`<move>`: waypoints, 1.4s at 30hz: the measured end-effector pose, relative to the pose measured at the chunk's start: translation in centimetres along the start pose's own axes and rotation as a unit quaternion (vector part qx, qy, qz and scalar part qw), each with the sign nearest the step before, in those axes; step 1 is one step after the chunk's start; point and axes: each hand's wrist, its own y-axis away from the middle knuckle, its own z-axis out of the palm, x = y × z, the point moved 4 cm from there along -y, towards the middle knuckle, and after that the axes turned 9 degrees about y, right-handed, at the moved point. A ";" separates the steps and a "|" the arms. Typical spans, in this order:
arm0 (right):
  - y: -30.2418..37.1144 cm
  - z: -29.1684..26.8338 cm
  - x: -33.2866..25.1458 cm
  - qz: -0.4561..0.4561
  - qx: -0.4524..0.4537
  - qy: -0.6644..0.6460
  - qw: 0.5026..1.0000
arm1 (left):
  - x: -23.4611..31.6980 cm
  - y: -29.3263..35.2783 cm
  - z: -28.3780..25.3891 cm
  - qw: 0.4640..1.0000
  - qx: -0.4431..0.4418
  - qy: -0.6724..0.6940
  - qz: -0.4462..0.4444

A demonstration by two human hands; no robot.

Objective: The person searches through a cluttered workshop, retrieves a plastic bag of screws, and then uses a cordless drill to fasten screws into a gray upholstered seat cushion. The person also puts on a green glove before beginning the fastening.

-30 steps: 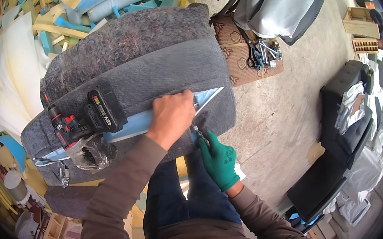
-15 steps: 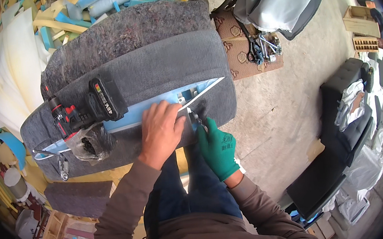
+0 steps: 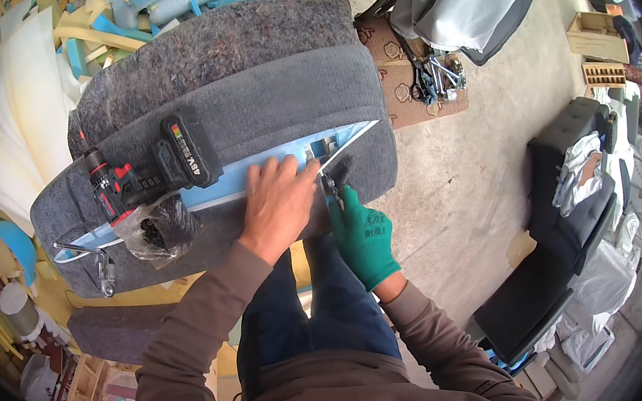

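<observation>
Now the bare left hand (image 3: 279,206) presses flat, fingers spread, on the blue panel (image 3: 236,181) of a grey cushion (image 3: 259,111). Just beside it, the gloved right hand (image 3: 360,232) grips a small tool (image 3: 329,187) at the panel's edge. A drill (image 3: 144,169) lies on the cushion, left of both hands.

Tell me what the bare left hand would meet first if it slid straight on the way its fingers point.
Probably the small metal bracket on the light blue panel. The left hand lies flat there, fingers aimed up and right, fingertips almost at it. Beyond is the grey upholstered seat. Depth is hard to judge.
</observation>
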 end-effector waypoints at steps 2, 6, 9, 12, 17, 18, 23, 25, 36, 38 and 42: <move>0.0 0.3 0.1 -0.003 -0.005 0.001 1.000 | -0.1 0.0 0.0 1.000 -0.002 0.001 0.004; -0.1 0.6 0.3 0.010 -0.016 -0.026 0.999 | -0.3 0.0 0.1 1.000 -0.009 0.003 -0.002; 0.0 0.5 0.2 0.010 -0.006 -0.011 1.000 | -0.2 0.0 0.2 1.000 0.009 0.001 0.000; 0.2 0.7 0.2 0.018 -0.006 0.005 1.000 | -0.2 0.1 0.3 1.000 0.012 0.000 -0.003; 0.2 1.0 0.0 0.037 -0.022 -0.005 0.999 | -0.1 0.1 0.3 1.000 0.015 -0.009 -0.006; 0.3 0.9 -0.1 0.039 -0.022 -0.012 0.999 | 0.0 0.1 0.4 1.000 0.009 -0.008 -0.010; 1.3 -0.9 0.0 0.061 -0.050 -0.063 0.995 | 0.3 0.1 0.4 1.000 -0.003 -0.012 -0.025; 1.8 -1.9 0.4 0.067 -0.063 -0.087 0.992 | 0.3 0.2 0.5 0.999 0.004 -0.008 -0.037; 3.1 -3.1 2.3 0.054 -0.042 -0.161 0.985 | 1.9 0.8 0.0 0.995 0.081 0.005 -0.067; 2.7 -4.3 1.9 0.038 -0.022 -0.153 0.987 | 2.4 2.0 -1.2 0.990 0.120 0.035 -0.069; -0.2 -8.2 -1.6 -0.048 0.043 -0.200 0.978 | 2.7 6.5 -5.1 0.967 0.200 0.148 -0.061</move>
